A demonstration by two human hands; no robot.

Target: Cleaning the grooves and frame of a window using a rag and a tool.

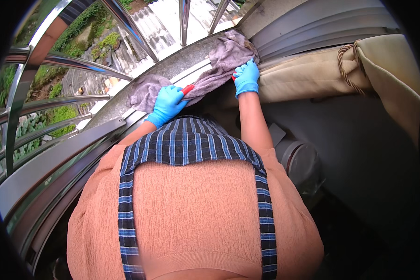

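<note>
A damp-looking, purple-grey cloth (210, 84) lies bunched along the window sill, stretched between my two hands. My left hand (167, 105), in a blue rubber glove, is closed on the cloth's left part. A short red piece (188, 90) sticks out of that fist; what it belongs to is hidden. My right hand (247, 76), gloved the same way, grips the cloth near the right end of the sill. A bit of red also shows beside its fingers. Beneath the cloth runs a white window track (192, 75), partly covered.
Shiny metal railings (129, 28) stand beyond the stone sill (185, 63), with roofs and plants below. A sliding window frame (63, 150) is at left. To the right hangs a beige curtain (297, 73) with a twisted cord. A plastic-covered round container (302, 162) stands below.
</note>
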